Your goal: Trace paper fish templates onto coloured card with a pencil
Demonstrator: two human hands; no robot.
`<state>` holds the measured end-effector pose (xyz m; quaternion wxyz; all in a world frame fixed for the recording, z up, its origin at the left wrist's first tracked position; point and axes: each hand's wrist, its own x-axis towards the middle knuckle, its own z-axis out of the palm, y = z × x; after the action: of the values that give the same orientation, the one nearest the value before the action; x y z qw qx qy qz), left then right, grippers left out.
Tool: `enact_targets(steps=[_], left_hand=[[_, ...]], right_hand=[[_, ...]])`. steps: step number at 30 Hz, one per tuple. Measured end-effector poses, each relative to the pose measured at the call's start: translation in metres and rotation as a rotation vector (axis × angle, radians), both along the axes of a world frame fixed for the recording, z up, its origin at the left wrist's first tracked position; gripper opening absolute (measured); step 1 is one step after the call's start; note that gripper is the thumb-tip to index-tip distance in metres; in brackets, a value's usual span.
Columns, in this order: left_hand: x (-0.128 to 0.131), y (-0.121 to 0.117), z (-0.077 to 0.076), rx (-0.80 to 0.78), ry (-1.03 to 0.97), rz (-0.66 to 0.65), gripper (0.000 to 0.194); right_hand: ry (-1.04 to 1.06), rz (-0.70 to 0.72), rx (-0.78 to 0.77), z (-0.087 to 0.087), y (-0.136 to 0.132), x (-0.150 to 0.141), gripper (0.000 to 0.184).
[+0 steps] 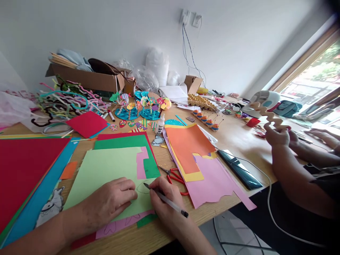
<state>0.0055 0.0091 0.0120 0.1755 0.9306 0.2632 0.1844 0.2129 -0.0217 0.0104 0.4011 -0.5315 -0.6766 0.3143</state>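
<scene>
My right hand (pixel 167 202) grips a clear-barrelled pen (pixel 170 202) with a dark tip and end cap. The tip meets a light green sheet of paper (pixel 106 170), on a thin oval outline drawn near its right edge. Pressing on the same sheet is my left hand (pixel 114 198), fingers slightly bent and holding nothing. Beneath the sheet lie pink (pixel 141 166), green (pixel 152 166) and red papers. Pencilled shapes show on the pink strip at the front edge. Just right of the drawing, red-handled scissors (pixel 176 179) lie partly behind my right hand.
Cut orange (pixel 183 148) and pink papers (pixel 212 180) lie right, beside a dark phone-like slab (pixel 239 170) and white cable (pixel 269 198). A glue bottle (pixel 160 124), paper decorations and pipe cleaners (pixel 71 99) stand behind. At right, another person's hands (pixel 278 136) hold a wavy cardboard strip.
</scene>
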Motion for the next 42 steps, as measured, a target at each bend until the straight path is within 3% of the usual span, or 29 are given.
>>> enact_targets(steps=[8,42], left_hand=[[0.0028,-0.0045,0.01,0.002,0.078,0.021,0.025],[0.0001,-0.0055,0.0035,-0.058,0.055,0.026,0.027]], right_hand=[[-0.045,-0.021,0.015,0.0017,0.0018,-0.0032,0.01],[-0.059,-0.003,0.009,-0.0007,-0.0057,0.0005,0.013]])
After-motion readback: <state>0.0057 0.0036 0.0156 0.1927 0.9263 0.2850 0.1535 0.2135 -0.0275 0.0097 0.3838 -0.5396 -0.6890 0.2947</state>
